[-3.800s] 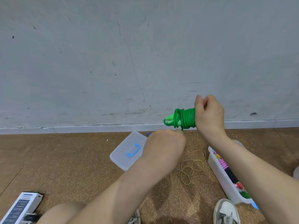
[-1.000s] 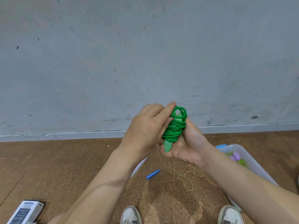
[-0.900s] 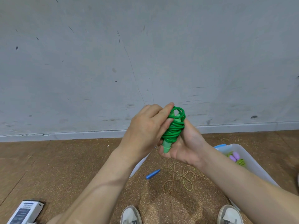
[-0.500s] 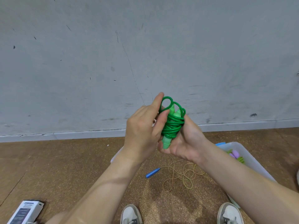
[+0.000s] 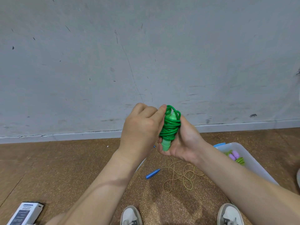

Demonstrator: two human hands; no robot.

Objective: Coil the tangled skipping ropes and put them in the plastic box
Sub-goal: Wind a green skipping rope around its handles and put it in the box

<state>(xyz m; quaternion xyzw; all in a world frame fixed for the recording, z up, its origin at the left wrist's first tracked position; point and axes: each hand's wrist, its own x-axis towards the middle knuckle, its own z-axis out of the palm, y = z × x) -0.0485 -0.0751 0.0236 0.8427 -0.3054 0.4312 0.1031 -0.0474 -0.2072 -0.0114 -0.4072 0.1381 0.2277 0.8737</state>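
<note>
A green skipping rope (image 5: pixel 170 127) is wound in a tight bundle round its light green handles and stands upright in front of me. My right hand (image 5: pixel 183 140) grips it from below and behind. My left hand (image 5: pixel 142 129) pinches the loose loop at the top of the bundle. On the floor lies a tangled yellowish rope (image 5: pixel 181 176) with a blue handle (image 5: pixel 152 174). The clear plastic box (image 5: pixel 240 153) at the right holds purple and green handles.
The box lid (image 5: pixel 140 164) lies on the floor, mostly hidden behind my left arm. A white and dark carton (image 5: pixel 24 213) sits at the lower left. My two shoes (image 5: pixel 131 215) are at the bottom edge. A grey wall rises close ahead.
The green bundle was turned from lying sideways to upright in my right hand. My left hand came up to it and now works the top loop with bent fingers.
</note>
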